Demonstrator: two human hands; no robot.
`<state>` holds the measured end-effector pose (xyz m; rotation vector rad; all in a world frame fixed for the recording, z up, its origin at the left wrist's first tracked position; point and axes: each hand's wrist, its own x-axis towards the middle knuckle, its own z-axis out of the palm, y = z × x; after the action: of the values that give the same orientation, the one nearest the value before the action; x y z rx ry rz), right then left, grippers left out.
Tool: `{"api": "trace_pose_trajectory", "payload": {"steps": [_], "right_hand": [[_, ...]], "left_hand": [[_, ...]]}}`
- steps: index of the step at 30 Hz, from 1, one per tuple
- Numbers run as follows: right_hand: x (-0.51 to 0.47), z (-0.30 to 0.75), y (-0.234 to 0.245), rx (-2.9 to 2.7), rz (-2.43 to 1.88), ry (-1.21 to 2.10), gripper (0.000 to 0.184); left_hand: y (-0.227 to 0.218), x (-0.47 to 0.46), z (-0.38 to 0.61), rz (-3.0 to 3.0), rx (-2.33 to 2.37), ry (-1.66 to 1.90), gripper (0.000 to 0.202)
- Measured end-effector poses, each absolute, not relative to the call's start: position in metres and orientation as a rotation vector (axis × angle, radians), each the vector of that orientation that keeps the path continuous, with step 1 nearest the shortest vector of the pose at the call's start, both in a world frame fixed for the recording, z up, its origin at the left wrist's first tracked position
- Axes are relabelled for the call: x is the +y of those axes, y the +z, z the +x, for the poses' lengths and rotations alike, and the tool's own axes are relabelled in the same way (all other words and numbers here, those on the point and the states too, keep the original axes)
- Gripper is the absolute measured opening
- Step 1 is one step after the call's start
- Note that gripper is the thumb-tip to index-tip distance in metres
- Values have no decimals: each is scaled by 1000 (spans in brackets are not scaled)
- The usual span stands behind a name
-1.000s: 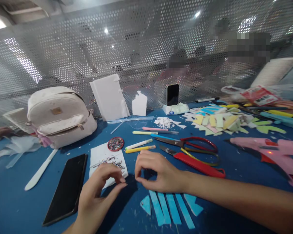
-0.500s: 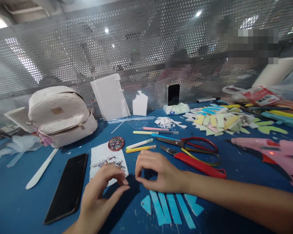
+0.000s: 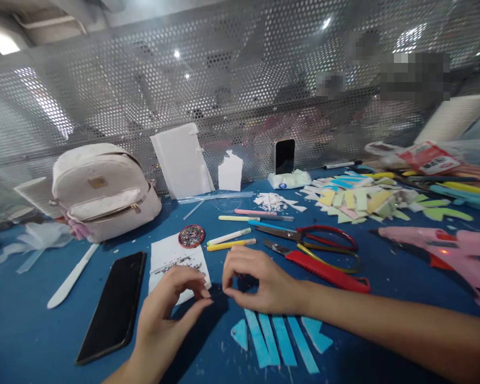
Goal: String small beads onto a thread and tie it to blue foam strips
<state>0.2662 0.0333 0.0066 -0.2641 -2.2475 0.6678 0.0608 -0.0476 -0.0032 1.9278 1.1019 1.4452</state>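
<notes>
My left hand (image 3: 170, 314) hovers low over the blue table (image 3: 24, 336), thumb and fingers pinched together at the lower edge of a white paper (image 3: 172, 256) strewn with tiny sequins. My right hand (image 3: 260, 282) rests on the table just to the right, fingers curled into a pinch facing the left hand. What either pinch holds is too small to make out. Several light-blue paper strips (image 3: 278, 341) lie just below the right wrist. A round red lid of sequins (image 3: 191, 236) sits above the paper.
A black phone (image 3: 114, 306) lies left of the paper, a white plastic knife (image 3: 70, 277) beyond it, a white backpack (image 3: 102, 189) behind. Scissors (image 3: 304, 234), a red cutter (image 3: 324, 269), pens (image 3: 230, 244), a pink glue gun (image 3: 444, 248) and coloured scraps (image 3: 360, 200) fill the right side. A perforated metal screen (image 3: 224, 80) backs the table.
Both hands stay in place with only slight finger movement. The view has shifted a little, and a hand at the far left edge has gone out of sight.
</notes>
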Motion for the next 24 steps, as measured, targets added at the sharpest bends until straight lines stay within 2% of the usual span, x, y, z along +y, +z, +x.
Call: {"api": "trace_pose_trajectory", "payload": {"steps": [24], "right_hand": [[34,266,5,-2239,-292,677,7]], "left_hand": [[-1,-48,59,1814,1087,1514,33]]}}
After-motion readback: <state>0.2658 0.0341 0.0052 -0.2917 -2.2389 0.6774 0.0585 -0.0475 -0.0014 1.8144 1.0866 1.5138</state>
